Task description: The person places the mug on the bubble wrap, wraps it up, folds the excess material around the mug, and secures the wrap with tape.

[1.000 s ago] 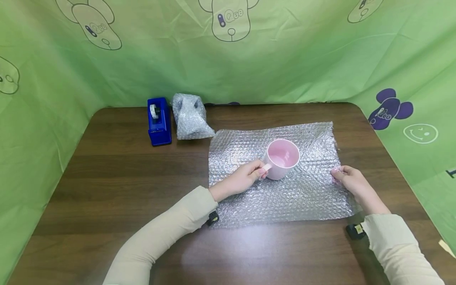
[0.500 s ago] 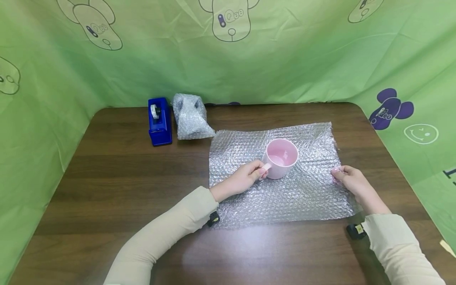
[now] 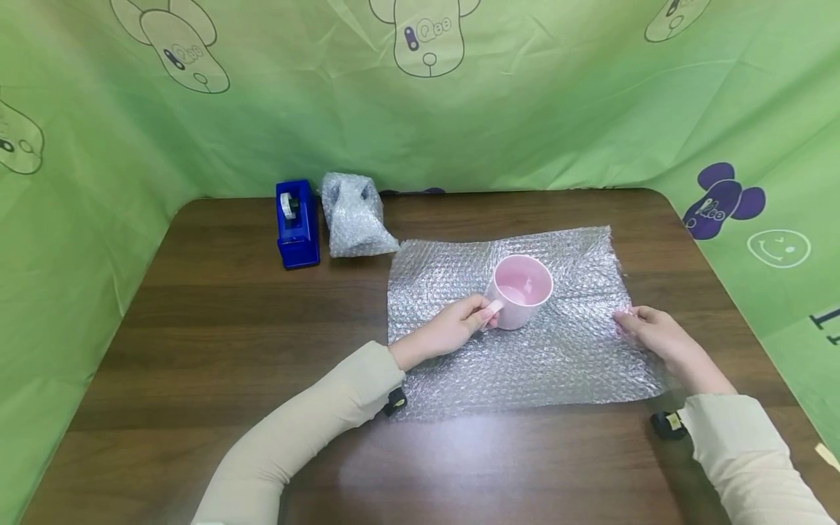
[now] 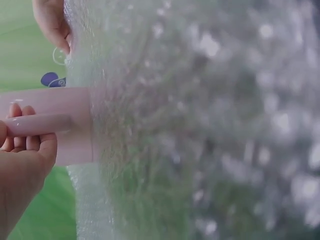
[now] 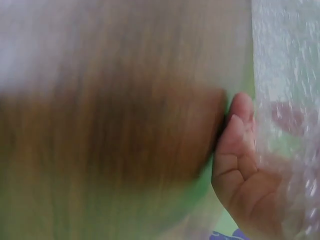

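A pink mug (image 3: 518,306) stands upright, its mouth up, on a sheet of bubble wrap (image 3: 545,372) spread over the table. My left hand (image 3: 453,327) grips the mug by its handle (image 4: 40,125), fingers curled through it in the left wrist view. At the sheet's right edge, my right hand (image 3: 663,339) pinches the bubble wrap between thumb and fingers. In the right wrist view, part of the right hand (image 5: 250,190) shows through the clear wrap (image 5: 285,55).
A blue tape dispenser (image 3: 298,237) with a roll of tape stands at the back left of the wooden table (image 3: 216,350). Beside it sits a bubble-wrapped bundle (image 3: 357,222), close to the sheet's back left corner. Green printed cloth (image 3: 525,124) hangs behind and around the table.
My right hand has shifted slightly to the right, still at the sheet's edge. The left hand keeps its grip on the mug, which has barely moved.
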`<state>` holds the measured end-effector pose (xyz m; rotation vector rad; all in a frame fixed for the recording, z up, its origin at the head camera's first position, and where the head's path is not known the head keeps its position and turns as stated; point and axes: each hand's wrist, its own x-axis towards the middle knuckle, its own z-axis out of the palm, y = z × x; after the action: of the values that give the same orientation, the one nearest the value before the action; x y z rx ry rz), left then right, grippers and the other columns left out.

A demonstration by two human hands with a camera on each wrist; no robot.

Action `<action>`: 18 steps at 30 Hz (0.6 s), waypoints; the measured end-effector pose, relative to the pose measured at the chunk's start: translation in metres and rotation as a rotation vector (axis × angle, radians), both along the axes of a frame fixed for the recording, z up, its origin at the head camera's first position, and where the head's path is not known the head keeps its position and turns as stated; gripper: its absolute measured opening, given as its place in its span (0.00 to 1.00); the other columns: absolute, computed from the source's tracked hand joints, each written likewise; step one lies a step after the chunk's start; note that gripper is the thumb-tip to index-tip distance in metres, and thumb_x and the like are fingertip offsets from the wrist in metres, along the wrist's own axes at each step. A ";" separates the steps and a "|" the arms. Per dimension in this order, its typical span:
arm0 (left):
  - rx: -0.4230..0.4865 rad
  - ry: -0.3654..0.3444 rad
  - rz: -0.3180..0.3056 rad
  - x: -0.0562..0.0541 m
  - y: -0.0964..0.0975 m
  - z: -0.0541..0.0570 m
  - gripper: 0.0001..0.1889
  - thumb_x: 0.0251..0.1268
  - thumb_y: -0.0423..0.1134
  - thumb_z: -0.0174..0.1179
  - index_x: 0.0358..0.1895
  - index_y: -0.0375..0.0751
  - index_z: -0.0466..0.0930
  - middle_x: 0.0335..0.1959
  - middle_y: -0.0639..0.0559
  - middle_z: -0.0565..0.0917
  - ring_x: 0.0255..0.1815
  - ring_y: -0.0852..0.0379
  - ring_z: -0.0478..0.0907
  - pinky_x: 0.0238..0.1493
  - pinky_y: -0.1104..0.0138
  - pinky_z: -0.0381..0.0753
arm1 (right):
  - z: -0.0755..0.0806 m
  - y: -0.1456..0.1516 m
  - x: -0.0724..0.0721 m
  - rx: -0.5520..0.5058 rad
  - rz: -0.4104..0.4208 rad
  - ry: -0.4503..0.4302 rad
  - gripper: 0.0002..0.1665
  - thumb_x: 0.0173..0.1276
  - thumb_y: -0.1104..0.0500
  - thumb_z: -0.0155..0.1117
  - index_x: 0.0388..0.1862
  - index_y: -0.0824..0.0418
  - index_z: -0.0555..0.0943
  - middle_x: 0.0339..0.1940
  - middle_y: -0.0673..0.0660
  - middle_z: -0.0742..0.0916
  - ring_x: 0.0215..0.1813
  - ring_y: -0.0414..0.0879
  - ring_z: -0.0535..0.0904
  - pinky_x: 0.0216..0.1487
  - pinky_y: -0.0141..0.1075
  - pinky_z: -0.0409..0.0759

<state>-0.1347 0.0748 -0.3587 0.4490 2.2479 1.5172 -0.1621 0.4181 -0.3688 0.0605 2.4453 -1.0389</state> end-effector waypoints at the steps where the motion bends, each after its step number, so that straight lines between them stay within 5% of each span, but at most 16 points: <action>1: -0.006 -0.003 -0.005 0.000 0.000 0.001 0.12 0.75 0.37 0.45 0.45 0.35 0.76 0.44 0.42 0.83 0.44 0.48 0.79 0.45 0.69 0.79 | 0.000 0.002 0.000 -0.015 0.007 -0.013 0.30 0.76 0.48 0.43 0.50 0.77 0.70 0.34 0.53 0.81 0.36 0.33 0.74 0.38 0.29 0.74; 5: -0.080 0.008 -0.026 0.000 -0.002 0.007 0.13 0.75 0.40 0.46 0.48 0.37 0.78 0.46 0.43 0.85 0.43 0.48 0.80 0.44 0.67 0.80 | 0.003 0.012 0.003 -0.079 0.043 -0.067 0.29 0.76 0.49 0.44 0.49 0.78 0.70 0.29 0.40 0.82 0.33 0.29 0.77 0.37 0.26 0.78; 9: -0.185 0.057 0.004 -0.001 -0.009 0.015 0.18 0.75 0.44 0.45 0.57 0.39 0.76 0.52 0.43 0.83 0.49 0.49 0.81 0.51 0.63 0.81 | 0.008 0.019 0.005 -0.047 0.108 -0.070 0.35 0.77 0.50 0.43 0.55 0.87 0.67 0.34 0.48 0.88 0.34 0.26 0.77 0.38 0.23 0.77; 13: -0.218 0.116 0.169 -0.001 -0.026 0.024 0.19 0.74 0.42 0.47 0.62 0.37 0.72 0.60 0.42 0.78 0.60 0.47 0.76 0.62 0.57 0.75 | 0.014 0.023 0.007 -0.038 0.133 -0.085 0.31 0.77 0.51 0.44 0.53 0.82 0.73 0.35 0.46 0.89 0.34 0.24 0.76 0.37 0.22 0.75; 18: -0.249 0.151 0.435 0.001 -0.056 0.031 0.20 0.67 0.34 0.52 0.62 0.39 0.71 0.64 0.41 0.71 0.66 0.44 0.67 0.68 0.51 0.67 | 0.021 0.027 0.008 -0.251 0.091 -0.132 0.18 0.77 0.56 0.44 0.36 0.47 0.83 0.28 0.35 0.87 0.32 0.29 0.80 0.34 0.25 0.78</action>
<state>-0.1342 0.0190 -0.3277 -0.0041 2.7412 1.3990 -0.1545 0.4450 -0.3478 -0.0620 2.1628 -1.2506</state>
